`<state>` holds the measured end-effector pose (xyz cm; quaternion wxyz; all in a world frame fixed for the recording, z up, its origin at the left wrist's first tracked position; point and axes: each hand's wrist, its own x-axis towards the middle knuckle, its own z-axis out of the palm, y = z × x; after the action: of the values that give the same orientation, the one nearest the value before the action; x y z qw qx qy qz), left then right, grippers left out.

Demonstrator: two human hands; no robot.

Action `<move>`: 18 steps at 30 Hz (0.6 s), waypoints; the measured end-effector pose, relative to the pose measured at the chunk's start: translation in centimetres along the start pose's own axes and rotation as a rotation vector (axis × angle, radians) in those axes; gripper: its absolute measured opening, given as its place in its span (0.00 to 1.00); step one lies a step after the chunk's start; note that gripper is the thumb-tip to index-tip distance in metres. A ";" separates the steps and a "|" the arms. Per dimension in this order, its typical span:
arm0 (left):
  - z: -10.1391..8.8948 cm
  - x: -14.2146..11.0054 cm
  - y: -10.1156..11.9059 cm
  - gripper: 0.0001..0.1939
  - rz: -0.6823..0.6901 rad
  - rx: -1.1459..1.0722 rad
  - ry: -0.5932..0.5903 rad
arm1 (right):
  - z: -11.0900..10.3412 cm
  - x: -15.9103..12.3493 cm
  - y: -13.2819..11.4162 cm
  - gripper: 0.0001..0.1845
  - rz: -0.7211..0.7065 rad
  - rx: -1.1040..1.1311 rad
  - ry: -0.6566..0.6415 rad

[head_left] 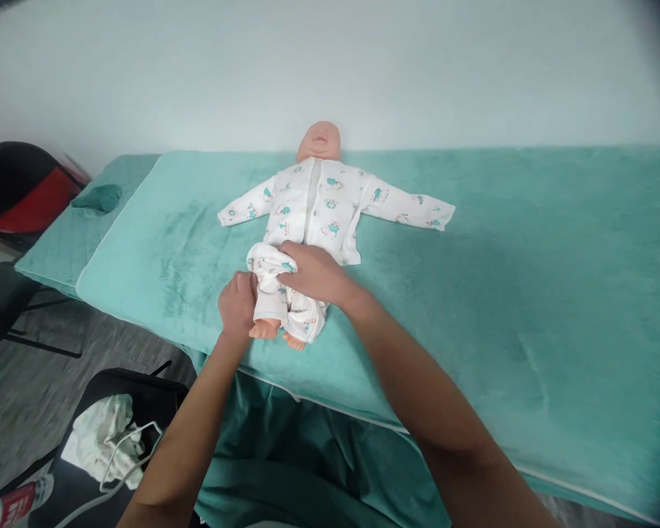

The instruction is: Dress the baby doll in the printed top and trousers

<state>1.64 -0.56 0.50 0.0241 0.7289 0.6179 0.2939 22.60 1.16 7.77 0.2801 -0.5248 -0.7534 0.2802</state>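
A baby doll (319,139) lies on its back on a teal towel (473,279), head toward the wall. It wears a white printed shirt (330,205) with both sleeves spread out, and white printed trousers (286,304). My left hand (237,304) is closed on the trouser fabric at the doll's left-side leg, just above its bare foot (264,330). My right hand (313,275) grips the bunched waistband of the trousers at the doll's hips.
The towel covers a table against a pale wall. A folded teal cloth (97,196) lies at the far left end. Below left stand a black chair (121,411) with a white cloth (107,436) and cable, and another dark chair (22,187).
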 end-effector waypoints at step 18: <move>-2.3 10.3 6.3 0.17 0.285 -0.346 -0.343 | -2.9 -0.6 3.2 0.13 0.085 -0.056 0.528</move>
<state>6.80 6.64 8.97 0.2105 0.8326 0.4367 0.2678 26.83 1.85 7.39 0.4402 -0.6183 -0.6391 0.1242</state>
